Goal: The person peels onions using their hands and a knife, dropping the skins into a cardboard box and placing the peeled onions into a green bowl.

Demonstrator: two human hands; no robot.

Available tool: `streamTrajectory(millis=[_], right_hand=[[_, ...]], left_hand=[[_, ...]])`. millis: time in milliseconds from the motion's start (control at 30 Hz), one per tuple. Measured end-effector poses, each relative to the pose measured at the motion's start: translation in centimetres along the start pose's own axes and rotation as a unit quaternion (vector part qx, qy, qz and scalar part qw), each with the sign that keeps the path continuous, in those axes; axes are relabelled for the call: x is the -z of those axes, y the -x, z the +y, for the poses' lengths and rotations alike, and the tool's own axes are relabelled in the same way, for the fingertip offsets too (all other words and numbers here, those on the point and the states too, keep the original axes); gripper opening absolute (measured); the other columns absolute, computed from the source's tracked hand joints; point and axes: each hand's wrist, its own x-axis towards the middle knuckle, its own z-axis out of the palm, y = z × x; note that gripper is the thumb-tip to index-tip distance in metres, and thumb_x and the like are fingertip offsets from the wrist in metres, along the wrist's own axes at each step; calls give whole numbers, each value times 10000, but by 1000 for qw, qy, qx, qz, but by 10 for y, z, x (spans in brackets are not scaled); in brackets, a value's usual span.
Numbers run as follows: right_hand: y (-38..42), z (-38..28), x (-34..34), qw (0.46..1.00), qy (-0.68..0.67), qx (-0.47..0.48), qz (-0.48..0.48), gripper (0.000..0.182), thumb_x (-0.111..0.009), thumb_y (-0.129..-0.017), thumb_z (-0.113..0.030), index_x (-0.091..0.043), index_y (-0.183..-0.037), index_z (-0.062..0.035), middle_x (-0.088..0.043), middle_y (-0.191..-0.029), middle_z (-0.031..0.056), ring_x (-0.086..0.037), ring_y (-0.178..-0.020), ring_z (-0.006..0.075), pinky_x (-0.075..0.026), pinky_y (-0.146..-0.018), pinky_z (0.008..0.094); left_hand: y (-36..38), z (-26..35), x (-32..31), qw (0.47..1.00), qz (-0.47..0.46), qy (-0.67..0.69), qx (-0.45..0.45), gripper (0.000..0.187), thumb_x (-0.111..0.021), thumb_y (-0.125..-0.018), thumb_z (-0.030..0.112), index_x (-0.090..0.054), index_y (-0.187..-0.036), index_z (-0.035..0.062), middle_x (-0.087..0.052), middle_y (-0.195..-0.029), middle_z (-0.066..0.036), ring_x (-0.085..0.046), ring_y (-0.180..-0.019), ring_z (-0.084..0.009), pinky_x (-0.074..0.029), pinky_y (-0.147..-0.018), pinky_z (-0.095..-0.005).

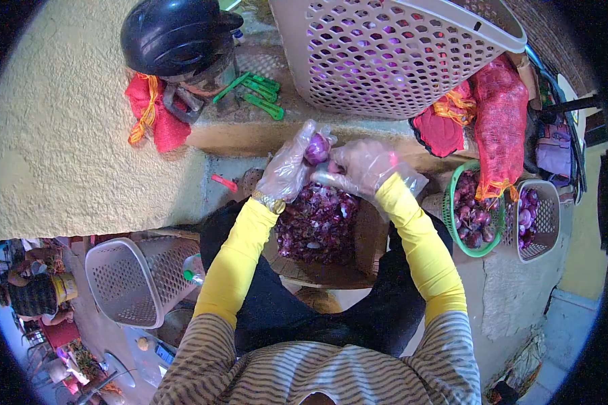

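Left hand [287, 164] gripped purple onion [317, 150] at its fingers | right hand [368, 164] curled just beside it, grip unclear | onion skins [316, 229] lay below both in cardboard box [369, 239] | green basket [480, 254] stood rightward

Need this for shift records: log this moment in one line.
left hand: holds onion | right hand: close by, grip unclear | box: purple skins inside

I see one round onion [317, 149], glossy purple, partly covered by the person's left hand [286, 165], which holds it up at their twelve o'clock; at the onion's six o'clock, apart from it, a loose heap of crinkled skins [317, 223] lies in dark reds and purples, flecked with paler bits
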Motion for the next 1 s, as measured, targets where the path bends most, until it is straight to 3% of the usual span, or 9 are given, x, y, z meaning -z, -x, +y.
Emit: streamTrajectory(millis=[33, 100, 200, 267, 367, 767, 967, 1000], right_hand=[[1, 1, -1, 1000, 2, 11, -6, 590, -611, -833, -717, -719, -836, -137, -709, -780, 128, -698, -746, 351, -547, -717, 472], [1, -1, 3, 1000, 5, 23, -12, 599, -618, -821, -728, -716, -839, -138, -708, -784, 128, -697, -744, 351, -548, -712, 471], [3, -6, 11, 998, -22, -51, 6, 633, -653, -770, -755, -708, -855, -130, -714, -804, 129, -699, -746, 350, -550, -707, 467], [3, 0, 0, 987, -79, -62, 127, 654, -739, -693, -741, -658, -794, -99, -669, -718, 136, -669, -679, 342, -512, -633, 447], [2, 0, -2, 987, -63, -65, 136, 667, -753, -676, -741, -654, -784, -90, -669, -717, 141, -672, -680, 342, -509, -636, 446], [0, -7, 5, 996, -29, -85, 11, 610, -653, -784, -743, -729, -836, -139, -710, -763, 139, -699, -742, 346, -549, -708, 464], [4, -2, 8, 991, -65, -77, 84, 615, -704, -740, -726, -718, -844, -120, -705, -771, 135, -692, -735, 342, -544, -695, 454], [3, -3, 9, 991, -65, -77, 84, 615, -704, -740, -726, -718, -844, -120, -705, -771, 135, -692, -735, 342, -544, -695, 454]], left_hand=[[1, 1, -3, 999, 40, 6, -3, 488, -537, -1024, 475, -624, -1194, 26, -673, -1123, -112, -655, -1005, -194, -538, -937, -356], [0, 1, -2, 999, 29, 17, -1, 482, -540, -1024, 470, -628, -1193, 27, -680, -1110, -115, -655, -1014, -190, -539, -935, -350], [3, 2, -2, 1000, 0, 18, 7, 471, -546, -1024, 459, -630, -1199, 30, -689, -1099, -111, -655, -1020, -181, -540, -928, -338], [3, 1, -2, 1000, -19, 8, 13, 467, -550, -1024, 454, -629, -1207, 31, -690, -1101, -105, -654, -1016, -177, -540, -923, -332], [1, -3, 0, 1000, -2, -2, 2, 458, -557, -1023, 446, -630, -1211, 35, -691, -1112, -99, -654, -1003, -172, -539, -911, -326], [-5, -8, 11, 999, -18, -42, -29, 383, -529, -1041, 419, -631, -1184, 79, -696, -1070, -66, -670, -927, -166, -554, -843, -318], [8, 5, -1, 994, 24, -100, 43, 463, -514, -1029, 483, -639, -1209, 75, -710, -1054, -65, -681, -932, -155, -578, -797, -326], [7, 3, 1, 993, 20, -111, 46, 548, -548, -993, 534, -620, -1243, 51, -688, -1058, -70, -669, -904, -149, -591, -776, -320]])
